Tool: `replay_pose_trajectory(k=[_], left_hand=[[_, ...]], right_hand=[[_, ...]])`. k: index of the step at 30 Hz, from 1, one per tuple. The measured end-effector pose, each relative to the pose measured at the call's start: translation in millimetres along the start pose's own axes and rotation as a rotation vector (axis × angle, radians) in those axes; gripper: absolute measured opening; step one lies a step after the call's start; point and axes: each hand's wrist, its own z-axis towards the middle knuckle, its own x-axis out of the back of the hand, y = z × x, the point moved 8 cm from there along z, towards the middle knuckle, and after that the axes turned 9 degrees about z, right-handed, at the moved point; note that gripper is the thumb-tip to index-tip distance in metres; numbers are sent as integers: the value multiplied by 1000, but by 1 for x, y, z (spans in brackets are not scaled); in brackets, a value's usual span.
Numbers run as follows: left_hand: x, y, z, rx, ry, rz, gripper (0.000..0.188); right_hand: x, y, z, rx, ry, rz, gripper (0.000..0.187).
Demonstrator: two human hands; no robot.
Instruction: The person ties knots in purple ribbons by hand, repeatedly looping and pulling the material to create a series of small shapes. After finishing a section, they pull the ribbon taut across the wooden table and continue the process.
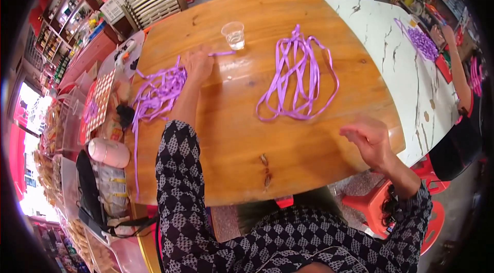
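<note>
My left hand (199, 63) is over the far left part of the wooden table, slightly blurred. It is closed on a purple ribbon, whose short end (222, 54) sticks out to the right of the fingers. Beside that hand, on the left, lies a tangled heap of purple ribbon (159, 93), with one strand trailing down along the table's left edge. Right of centre, a second length of purple ribbon (296, 77) rests in long loose loops. My right hand (369, 138) hovers by the table's near right edge, fingers stretched out, holding nothing.
A clear plastic cup (234, 35) with liquid stands beyond my left hand. A white marbled table (406, 77) adjoins on the right, bearing another purple heap (423, 44) near another person's arm (458, 62). Red stools (368, 203) stand below right; a pink cylinder (109, 153) lies left.
</note>
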Motion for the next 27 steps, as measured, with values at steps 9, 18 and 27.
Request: replay_pose_trajectory(k=[9, 18, 27], left_hand=[[9, 21, -13, -104, 60, -2, 6], [140, 89, -85, -37, -175, -988, 9], [253, 163, -162, -466, 204, -525, 14]], right_hand=[[7, 31, -7, -224, 67, 204, 11], [-40, 26, 17, -424, -2, 481, 15], [-77, -34, 38, -119, -14, 615, 21]])
